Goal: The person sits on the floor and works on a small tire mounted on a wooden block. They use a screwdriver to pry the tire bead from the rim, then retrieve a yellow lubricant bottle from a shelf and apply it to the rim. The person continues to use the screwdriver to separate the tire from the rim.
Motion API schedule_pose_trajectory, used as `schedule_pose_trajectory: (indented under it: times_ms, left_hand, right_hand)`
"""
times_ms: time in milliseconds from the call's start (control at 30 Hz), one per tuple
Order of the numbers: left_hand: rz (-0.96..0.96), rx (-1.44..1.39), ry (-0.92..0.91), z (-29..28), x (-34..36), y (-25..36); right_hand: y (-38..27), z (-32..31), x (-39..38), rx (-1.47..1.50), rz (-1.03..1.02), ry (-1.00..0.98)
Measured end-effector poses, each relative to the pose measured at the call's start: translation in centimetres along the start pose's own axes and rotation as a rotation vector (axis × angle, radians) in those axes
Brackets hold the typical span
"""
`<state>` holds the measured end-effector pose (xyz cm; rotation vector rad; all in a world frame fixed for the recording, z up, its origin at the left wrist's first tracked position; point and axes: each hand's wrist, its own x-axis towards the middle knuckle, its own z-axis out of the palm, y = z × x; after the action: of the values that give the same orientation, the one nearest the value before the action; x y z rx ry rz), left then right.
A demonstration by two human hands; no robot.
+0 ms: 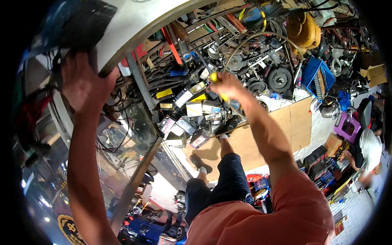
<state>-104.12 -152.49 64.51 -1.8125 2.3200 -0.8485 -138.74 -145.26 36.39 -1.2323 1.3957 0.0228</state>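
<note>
Right hand [229, 86] is curled round a yellow-handled tool [214, 76], its thin dark shaft pointing away toward the upper left, over a crowded heap of parts; whether the tip touches anything is unclear. Left hand [83, 83] is spread, fingers apart and thumb out, beside the edge of a white panel [143, 24] and just below a dark boxy object [92, 20]; I cannot tell how firmly it touches either one.

Nearest the tool, on its left, small cartons [194, 108] lie jumbled together, some white, some with yellow faces. Beyond the shaft is a long red bar [173, 45] among hand tools. Loose metal parts [234, 63] spread to the right of these, with a black wheel [280, 79] near the right forearm and a curved hose [281, 34] arching over them. Farther out are a yellow container [310, 34] and a tilted blue bin [313, 73]. Below the heap, a brown board [283, 128] lies flat. At the far right, another person in a white top [369, 149] bends near a purple frame [347, 125].
</note>
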Motion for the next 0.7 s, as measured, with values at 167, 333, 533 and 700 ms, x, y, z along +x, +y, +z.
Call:
schedule_pose_trajectory:
  times_ms: [167,333,533,700]
  left_hand:
    - [0.006,-0.095,-0.142,-1.3,1.2,1.4]
    - [-0.37,-0.588,-0.431,-5.5,-1.9,3.0]
    - [-0.529,-0.863,0.141,-12.7,-20.0,18.1]
    - [-0.807,-1.709,-1.183,-16.5,-45.3,22.4]
  right_hand:
    - [8.4,7.1,-18.5,0.263,0.027,-0.177]
    - [10.0,8.8,-36.1,0.29,-0.003,-0.228]
    - [10.6,11.3,-46.9,0.237,0.17,-0.211]
    - [9.1,19.0,-47.9,-0.084,0.07,-0.148]
